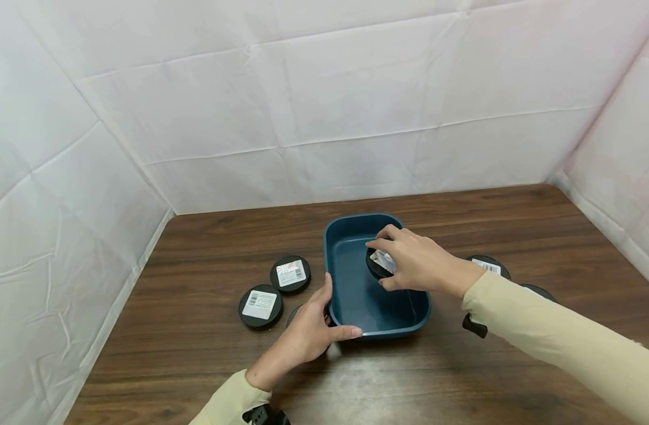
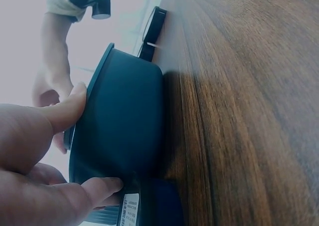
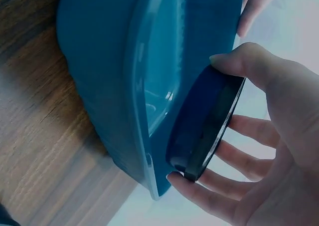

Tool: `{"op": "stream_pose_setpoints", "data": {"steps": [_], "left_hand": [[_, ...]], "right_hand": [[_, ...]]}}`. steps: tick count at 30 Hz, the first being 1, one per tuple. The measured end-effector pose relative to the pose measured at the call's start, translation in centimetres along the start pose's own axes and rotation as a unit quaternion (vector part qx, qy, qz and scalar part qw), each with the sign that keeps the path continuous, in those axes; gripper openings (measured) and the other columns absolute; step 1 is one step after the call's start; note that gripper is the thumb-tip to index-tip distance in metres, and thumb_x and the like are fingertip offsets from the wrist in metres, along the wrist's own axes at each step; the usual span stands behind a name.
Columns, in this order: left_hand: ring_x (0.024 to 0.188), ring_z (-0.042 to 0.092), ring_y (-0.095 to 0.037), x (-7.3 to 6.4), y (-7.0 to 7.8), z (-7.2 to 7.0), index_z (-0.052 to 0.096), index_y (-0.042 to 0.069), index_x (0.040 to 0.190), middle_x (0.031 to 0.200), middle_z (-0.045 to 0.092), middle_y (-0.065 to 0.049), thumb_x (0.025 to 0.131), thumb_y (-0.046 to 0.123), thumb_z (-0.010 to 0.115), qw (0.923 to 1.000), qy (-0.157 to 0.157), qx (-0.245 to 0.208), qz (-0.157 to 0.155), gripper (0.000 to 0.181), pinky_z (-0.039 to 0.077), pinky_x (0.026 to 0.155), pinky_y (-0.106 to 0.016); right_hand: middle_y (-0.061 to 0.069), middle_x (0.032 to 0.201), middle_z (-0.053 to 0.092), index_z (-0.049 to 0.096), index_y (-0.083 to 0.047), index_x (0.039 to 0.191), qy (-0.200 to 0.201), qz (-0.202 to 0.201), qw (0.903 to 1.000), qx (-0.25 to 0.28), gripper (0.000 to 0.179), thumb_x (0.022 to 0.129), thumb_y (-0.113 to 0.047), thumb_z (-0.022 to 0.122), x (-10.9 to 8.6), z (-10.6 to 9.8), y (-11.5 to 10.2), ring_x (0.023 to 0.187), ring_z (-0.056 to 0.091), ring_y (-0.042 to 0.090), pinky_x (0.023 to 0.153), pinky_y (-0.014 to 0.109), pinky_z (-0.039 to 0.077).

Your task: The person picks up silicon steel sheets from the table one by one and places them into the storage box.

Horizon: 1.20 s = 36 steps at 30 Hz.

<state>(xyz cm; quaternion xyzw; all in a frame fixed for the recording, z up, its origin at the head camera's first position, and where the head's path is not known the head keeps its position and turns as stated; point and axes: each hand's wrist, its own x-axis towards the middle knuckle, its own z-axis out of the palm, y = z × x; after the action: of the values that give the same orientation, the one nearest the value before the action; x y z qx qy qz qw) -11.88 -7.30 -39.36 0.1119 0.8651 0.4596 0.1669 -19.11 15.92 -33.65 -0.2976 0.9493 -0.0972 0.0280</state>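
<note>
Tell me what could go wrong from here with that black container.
The right hand holds the black round container by its edge, so it might slip and drop into the blue rectangular bin. The left hand rests its thumb on the bin's rim, so pressing hard might shift it. A second round container sits close beside the left fingers, which could nudge it.

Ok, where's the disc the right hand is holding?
In the head view, the disc is just right of centre, over the blue tray, gripped by the right hand.
</note>
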Motion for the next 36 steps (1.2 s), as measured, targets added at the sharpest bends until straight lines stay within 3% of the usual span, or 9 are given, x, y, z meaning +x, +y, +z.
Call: {"op": "stream_pose_setpoints", "data": {"steps": [10,26,36], "left_hand": [[0.146,0.038,-0.034,0.1,-0.1,-0.1,0.006,0.005,0.161,0.166,0.019,-0.023,0.085,0.033,0.081,1.0000,0.002,-0.002,0.002,0.111,0.045,0.110,-0.048],[0.147,0.037,-0.037,0.2,0.0,-0.2,0.004,0.003,0.161,0.164,0.021,-0.024,0.087,0.032,0.080,0.9999,-0.005,-0.006,0.008,0.109,0.041,0.114,-0.051],[0.146,0.039,-0.036,0.2,-0.2,-0.3,0.004,0.006,0.161,0.165,0.021,-0.024,0.087,0.033,0.079,0.9999,-0.007,-0.006,0.008,0.109,0.043,0.112,-0.050]], "right_hand": [[0.017,0.138,0.051,0.055,-0.008,0.143,-0.011,-0.008,0.9999,-0.004,0.071,0.082,-0.031,0.082,0.9,0.3,-0.6,0.107,0.062,0.029,0.082,0.044,0.058],[0.019,0.139,0.049,0.051,-0.006,0.146,-0.033,-0.006,0.9993,-0.017,0.071,0.084,-0.027,0.080,2.3,-0.1,-0.8,0.106,0.058,0.030,0.073,0.039,0.054],[0.020,0.141,0.047,0.049,-0.002,0.147,-0.038,-0.001,0.9991,-0.021,0.075,0.084,-0.027,0.081,3.2,0.0,-1.1,0.110,0.056,0.033,0.084,0.044,0.055]]}}
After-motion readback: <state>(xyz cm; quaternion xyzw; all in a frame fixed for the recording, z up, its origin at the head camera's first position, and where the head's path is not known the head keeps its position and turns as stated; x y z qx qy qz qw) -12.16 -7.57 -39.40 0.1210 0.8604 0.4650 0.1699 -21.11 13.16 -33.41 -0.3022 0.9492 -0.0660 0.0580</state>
